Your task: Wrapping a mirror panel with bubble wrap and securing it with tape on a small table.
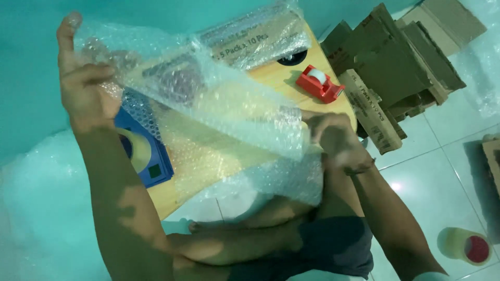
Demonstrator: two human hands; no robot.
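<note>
head view | left hand (86,83) raised, fingers pinching the upper corner of a clear bubble-wrap sheet (224,109) | right hand (336,140) clenched on its lower edge | sheet stretched diagonally between both above the small wooden table (271,75)

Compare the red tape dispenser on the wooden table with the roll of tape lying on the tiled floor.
The red tape dispenser sits on the wooden table; the yellowish tape roll with a red core lies on the white tiled floor. The dispenser is a blocky red housing around a small whitish roll; the floor roll is bare, with no holder. The dispenser lies beyond the right hand, the floor roll nearer the camera. Both lie untouched.
</note>
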